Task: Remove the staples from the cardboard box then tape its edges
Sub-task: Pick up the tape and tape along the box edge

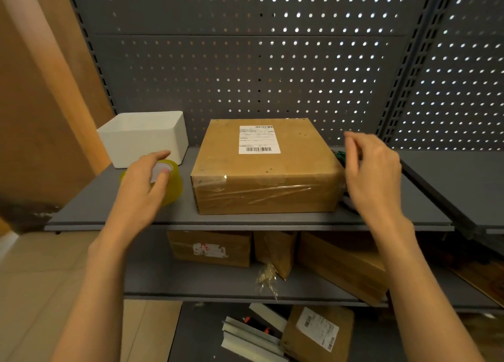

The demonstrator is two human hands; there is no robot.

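Left hand (141, 181) grip: fingers on tape roll (171, 183) | right hand (373, 170) grip: loose, seemingly empty, beside cardboard box (267, 170)

The cardboard box (266, 168) is brown, low and roughly square, and lies flat on the grey shelf. A white shipping label (259, 139) with barcodes is stuck to its top face towards the rear. Clear tape (256, 191) covers the front face and wraps over the front top edge. The yellow tape roll (174, 183) sits just beside the box's left side, partly covered.
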